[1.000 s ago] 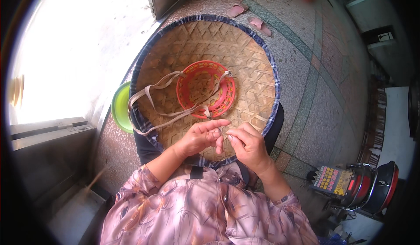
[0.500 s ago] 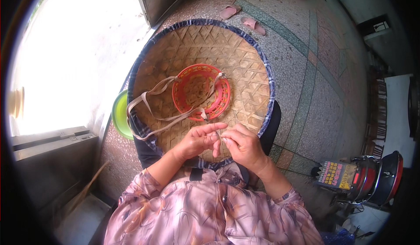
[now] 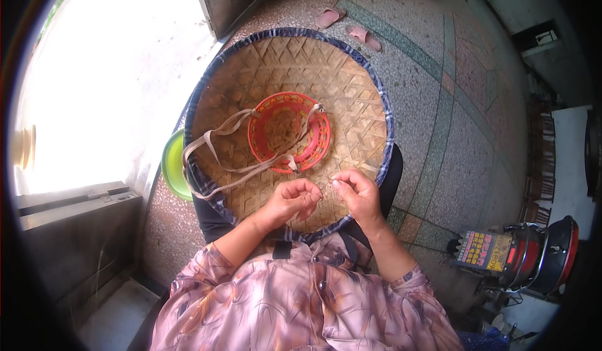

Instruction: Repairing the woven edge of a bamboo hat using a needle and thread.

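Note:
A wide round woven bamboo tray (image 3: 351, 94), its rim bound in dark blue checked cloth, lies across my lap. On it stands a red plastic basket (image 3: 326, 131) with slotted sides and a long pale cloth strap (image 3: 235, 122) tied to it, looping out over the tray's left rim. Above the tray's near part, my left hand (image 3: 293, 199) is closed in a pinch. My right hand (image 3: 359, 194) pinches thumb to forefinger a short way to its right. Something very thin may run between the fingertips, but it is too small to name.
A green basin (image 3: 174, 163) stands on the floor left of the tray. Pink slippers (image 3: 362, 36) lie beyond it. At the lower right is a parked vehicle's rear with a plate (image 3: 498, 252). An open door (image 3: 229, 0) borders the bright doorway at left.
My hands have drawn slightly apart; the right moved up and to the right. My left fingers, stretched out before, are now curled into a pinch. Tray and basket stay nearly in place.

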Demonstrator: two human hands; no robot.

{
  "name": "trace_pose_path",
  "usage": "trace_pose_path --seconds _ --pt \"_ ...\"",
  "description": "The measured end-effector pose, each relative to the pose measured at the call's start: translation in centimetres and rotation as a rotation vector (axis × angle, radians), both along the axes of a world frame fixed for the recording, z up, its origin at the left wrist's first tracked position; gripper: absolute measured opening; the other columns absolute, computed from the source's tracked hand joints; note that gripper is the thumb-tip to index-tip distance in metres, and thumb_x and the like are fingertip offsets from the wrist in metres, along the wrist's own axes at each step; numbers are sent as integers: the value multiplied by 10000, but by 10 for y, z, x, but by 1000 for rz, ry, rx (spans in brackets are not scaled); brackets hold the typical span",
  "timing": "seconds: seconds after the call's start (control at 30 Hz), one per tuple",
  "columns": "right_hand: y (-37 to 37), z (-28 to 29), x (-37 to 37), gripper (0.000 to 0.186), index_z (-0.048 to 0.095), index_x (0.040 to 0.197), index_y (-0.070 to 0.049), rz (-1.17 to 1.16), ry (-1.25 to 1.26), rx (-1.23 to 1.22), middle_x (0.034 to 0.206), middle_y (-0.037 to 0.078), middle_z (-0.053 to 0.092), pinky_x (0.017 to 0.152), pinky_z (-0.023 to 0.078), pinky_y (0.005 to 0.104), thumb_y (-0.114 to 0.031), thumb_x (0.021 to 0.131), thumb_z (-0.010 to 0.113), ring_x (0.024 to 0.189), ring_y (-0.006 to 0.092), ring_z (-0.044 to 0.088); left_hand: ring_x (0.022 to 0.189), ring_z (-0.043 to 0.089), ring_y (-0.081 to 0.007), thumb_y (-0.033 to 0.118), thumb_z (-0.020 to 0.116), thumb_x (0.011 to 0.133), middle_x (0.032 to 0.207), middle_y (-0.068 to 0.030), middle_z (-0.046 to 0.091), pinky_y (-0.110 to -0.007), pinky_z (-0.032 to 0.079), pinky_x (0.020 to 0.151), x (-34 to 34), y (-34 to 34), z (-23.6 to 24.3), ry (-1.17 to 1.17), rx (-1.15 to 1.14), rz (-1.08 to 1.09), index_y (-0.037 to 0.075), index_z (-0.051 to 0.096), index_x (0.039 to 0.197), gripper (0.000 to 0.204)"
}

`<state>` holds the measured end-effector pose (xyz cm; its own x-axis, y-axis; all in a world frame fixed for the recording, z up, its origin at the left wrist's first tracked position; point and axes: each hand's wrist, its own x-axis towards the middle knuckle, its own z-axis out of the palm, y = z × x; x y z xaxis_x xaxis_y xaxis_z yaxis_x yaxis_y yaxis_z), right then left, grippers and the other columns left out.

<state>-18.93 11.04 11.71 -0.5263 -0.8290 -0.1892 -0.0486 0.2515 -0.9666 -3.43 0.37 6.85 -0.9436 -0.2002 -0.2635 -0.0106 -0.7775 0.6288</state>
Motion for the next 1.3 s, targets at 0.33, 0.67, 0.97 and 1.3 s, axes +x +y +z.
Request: trace_pose_path --seconds 0.33,0.67,0.97,1.3 --pt "-10 15 0 31 590 864 -9 119 467 -94 755 93 546 582 442 288 -7 834 589 645 204 560 471 339 -59 140 561 929 575 32 422 -213 261 434 0 1 3 -2 83 87 24 603 1006 146" --pt "-8 15 -1 63 591 873 -16 125 506 -94 764 98 559 558 451 304 6 814 589 625 224 570 459 351 -63 121 542 936 567 24 429 -219 264 424 0 4 4 -39 21 126 26 599 1019 139" --pt "0 37 7 76 597 896 -31 145 541 -37 751 116 612 546 477 323 -20 821 587 617 259 611 471 422 -79 104 551 928 594 -12 508 -221 324 429 1 5 1 -55 -26 172 22 607 1027 140" --pt "1 42 16 112 589 925 -37 200 590 -81 763 136 635 574 507 351 -33 813 595 669 291 647 484 461 -75 118 564 926 638 -11 545 -207 359 434 2 6 -5 0 40 200 21 610 1024 145"
